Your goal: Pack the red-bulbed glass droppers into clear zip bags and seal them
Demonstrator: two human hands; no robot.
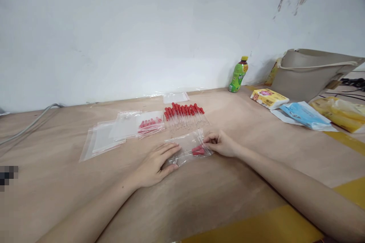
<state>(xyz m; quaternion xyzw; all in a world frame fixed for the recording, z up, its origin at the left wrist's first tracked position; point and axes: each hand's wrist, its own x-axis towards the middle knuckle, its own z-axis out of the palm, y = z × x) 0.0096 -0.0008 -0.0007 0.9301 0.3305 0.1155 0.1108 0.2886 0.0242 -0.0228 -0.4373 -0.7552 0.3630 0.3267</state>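
While the left hand lies flat, fingers spread on a clear bag, the right hand pinches its end. Red-capped droppers sit inside by those fingertips, perhaps two. More droppers lie just beyond.

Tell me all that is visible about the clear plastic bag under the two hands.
The clear plastic bag is small, thin and glossy, and it lies flat on the brown table. Red-capped pieces sit inside near its right end. The left hand presses flat on its left end; the right hand pinches its right edge. It lies just in front of a row of red-topped droppers.
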